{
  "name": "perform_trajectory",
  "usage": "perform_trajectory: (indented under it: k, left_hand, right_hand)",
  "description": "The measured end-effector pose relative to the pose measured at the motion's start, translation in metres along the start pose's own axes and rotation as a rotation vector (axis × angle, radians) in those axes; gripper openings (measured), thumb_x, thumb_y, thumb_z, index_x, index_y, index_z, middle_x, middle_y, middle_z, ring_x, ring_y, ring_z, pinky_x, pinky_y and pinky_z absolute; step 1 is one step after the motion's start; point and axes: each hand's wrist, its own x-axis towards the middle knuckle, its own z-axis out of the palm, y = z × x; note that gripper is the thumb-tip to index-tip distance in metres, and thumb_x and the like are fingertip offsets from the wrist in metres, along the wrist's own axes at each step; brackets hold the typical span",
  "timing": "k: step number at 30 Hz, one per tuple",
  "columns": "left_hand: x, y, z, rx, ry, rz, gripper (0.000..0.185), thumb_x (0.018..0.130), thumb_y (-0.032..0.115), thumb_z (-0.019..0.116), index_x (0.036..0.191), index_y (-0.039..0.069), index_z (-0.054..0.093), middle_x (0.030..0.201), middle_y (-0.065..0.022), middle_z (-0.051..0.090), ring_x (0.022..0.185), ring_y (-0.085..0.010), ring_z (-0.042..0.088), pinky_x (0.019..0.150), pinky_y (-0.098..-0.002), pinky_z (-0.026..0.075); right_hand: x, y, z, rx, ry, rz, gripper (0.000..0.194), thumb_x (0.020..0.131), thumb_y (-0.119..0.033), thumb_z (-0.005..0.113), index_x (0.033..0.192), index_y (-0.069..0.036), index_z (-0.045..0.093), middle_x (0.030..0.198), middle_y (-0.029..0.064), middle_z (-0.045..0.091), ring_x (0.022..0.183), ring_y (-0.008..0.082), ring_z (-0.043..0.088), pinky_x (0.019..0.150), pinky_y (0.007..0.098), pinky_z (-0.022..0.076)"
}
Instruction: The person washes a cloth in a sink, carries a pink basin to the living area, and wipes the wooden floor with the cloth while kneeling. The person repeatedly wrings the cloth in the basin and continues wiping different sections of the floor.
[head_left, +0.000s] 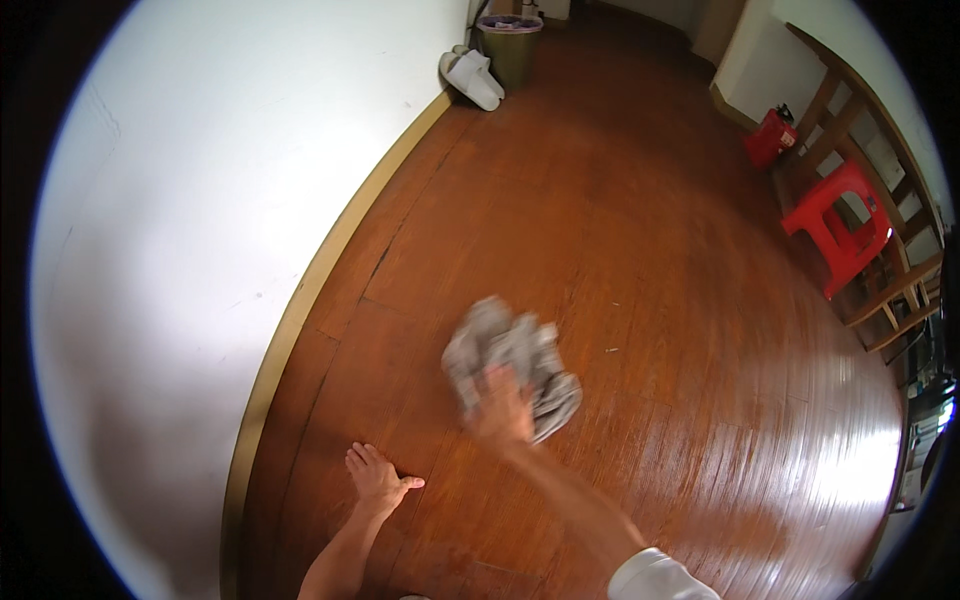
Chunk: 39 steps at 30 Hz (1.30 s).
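Observation:
A crumpled grey cloth (517, 345) lies bunched on the reddish-brown wood plank floor (600, 225). On its near side my right hand (501, 409) presses down and holds it, blurred by motion; the fingertips are partly lost in the folds. Lower and to the left, my left hand (377, 477) rests palm down on the planks with the thumb spread out. Nothing is in that hand. A few small pale scraps (611, 350) lie on the floor right of the cloth.
A white wall (172, 247) with a tan baseboard (300, 296) runs along the left. White slippers (472, 77) lean there beside a lined trash bin (511, 52). At right are a red plastic stool (840, 225), a wooden bench (892, 285) and a red fire extinguisher (771, 139).

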Motion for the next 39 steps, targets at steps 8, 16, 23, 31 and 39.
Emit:
perform_trajectory:
  k: [8, 16, 23, 31, 39]
  left_hand:
    - [-0.013, -0.001, -0.008, 0.006, 0.044, 0.009, 0.142, 0.069, 0.088, 0.072, 0.159, -0.016, 0.037, 0.167, -0.0379, 0.033, 0.156, -0.0517, 0.032, 0.129, -0.0601, 0.022]
    - [-0.014, -0.001, -0.019, 0.066, 0.067, 0.034, 0.137, 0.067, 0.087, 0.072, 0.153, -0.016, 0.047, 0.160, -0.0402, 0.042, 0.150, -0.0563, 0.040, 0.128, -0.0654, 0.024]
    - [-0.015, -0.003, -0.024, 0.052, 0.040, 0.035, 0.133, 0.070, 0.085, 0.072, 0.155, -0.014, 0.046, 0.161, -0.0424, 0.040, 0.150, -0.0589, 0.038, 0.127, -0.0685, 0.023]
    - [-0.014, 0.004, -0.023, 0.023, 0.087, 0.021, 0.131, 0.066, 0.078, 0.082, 0.152, -0.015, 0.049, 0.156, -0.0383, 0.049, 0.147, -0.0584, 0.042, 0.127, -0.0678, 0.025]
    - [-0.014, -0.011, -0.024, 0.004, 0.036, 0.041, 0.129, 0.069, 0.081, 0.076, 0.151, -0.015, 0.050, 0.158, -0.0436, 0.043, 0.148, -0.0609, 0.039, 0.126, -0.0708, 0.023]
  right_hand:
    - [0.014, -0.001, 0.039, 0.088, -0.069, -0.241, 0.081, 0.105, -0.055, 0.058, 0.173, -0.027, 0.025, 0.181, 0.0010, 0.018, 0.167, 0.0219, 0.012, 0.137, 0.0519, 0.0048]
    - [0.129, 0.171, -0.013, 0.375, 0.322, 0.701, 0.072, 0.112, -0.051, 0.046, 0.173, -0.021, 0.022, 0.183, 0.0096, 0.010, 0.168, 0.0352, 0.005, 0.128, 0.0706, 0.0110]
    - [0.250, -0.078, -0.026, 0.159, 0.276, 0.347, 0.078, 0.110, -0.045, 0.044, 0.171, -0.004, 0.019, 0.181, 0.0152, 0.012, 0.167, 0.0349, 0.010, 0.133, 0.0631, 0.0085]
    - [0.140, -0.324, 0.081, 0.159, 0.177, -0.922, 0.077, 0.098, -0.047, 0.069, 0.165, -0.018, 0.044, 0.176, 0.0109, 0.031, 0.165, 0.0341, 0.021, 0.135, 0.0606, 0.0052]
    - [0.314, -0.115, -0.066, 0.202, 0.235, -0.082, 0.071, 0.108, -0.054, 0.053, 0.170, -0.026, 0.035, 0.180, 0.0075, 0.022, 0.165, 0.0287, 0.020, 0.131, 0.0636, 0.0113]
